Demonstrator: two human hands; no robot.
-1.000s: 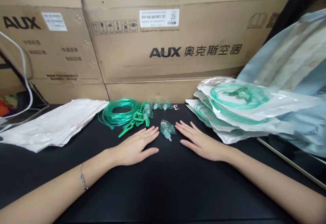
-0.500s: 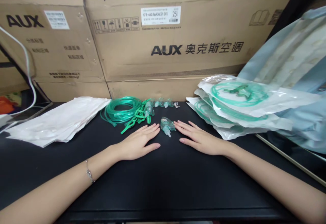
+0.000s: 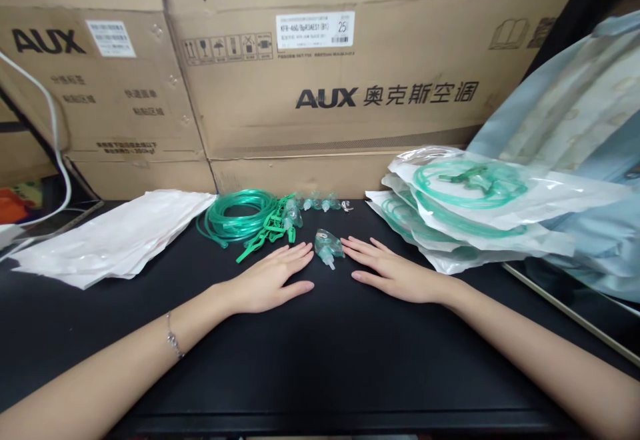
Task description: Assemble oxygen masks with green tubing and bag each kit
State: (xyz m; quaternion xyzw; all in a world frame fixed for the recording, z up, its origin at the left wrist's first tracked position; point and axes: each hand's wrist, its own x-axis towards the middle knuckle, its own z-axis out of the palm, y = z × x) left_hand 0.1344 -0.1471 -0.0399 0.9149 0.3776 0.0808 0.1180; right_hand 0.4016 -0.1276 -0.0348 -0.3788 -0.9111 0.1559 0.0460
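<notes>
My left hand (image 3: 273,278) lies flat on the black table (image 3: 320,360), fingers stretched out and holding nothing. Opposite it, my right hand (image 3: 395,270) rests flat as well, its fingers apart. Between the two sets of fingertips sits a small clear green oxygen mask (image 3: 329,248) with its connector pointing toward me. The right fingertips are right beside the mask; whether they touch it I cannot tell. Beyond my left hand lie green elastic straps (image 3: 270,230) and a coil of clear green tubing (image 3: 240,210).
Several more masks (image 3: 315,201) line the back near a small metallic piece (image 3: 347,206). White flat wrappers (image 3: 115,233) are stacked at left. At right, sealed packs of tubing (image 3: 470,207) are piled beside pale blue fabric (image 3: 600,247). Cardboard boxes (image 3: 320,127) stand behind the table.
</notes>
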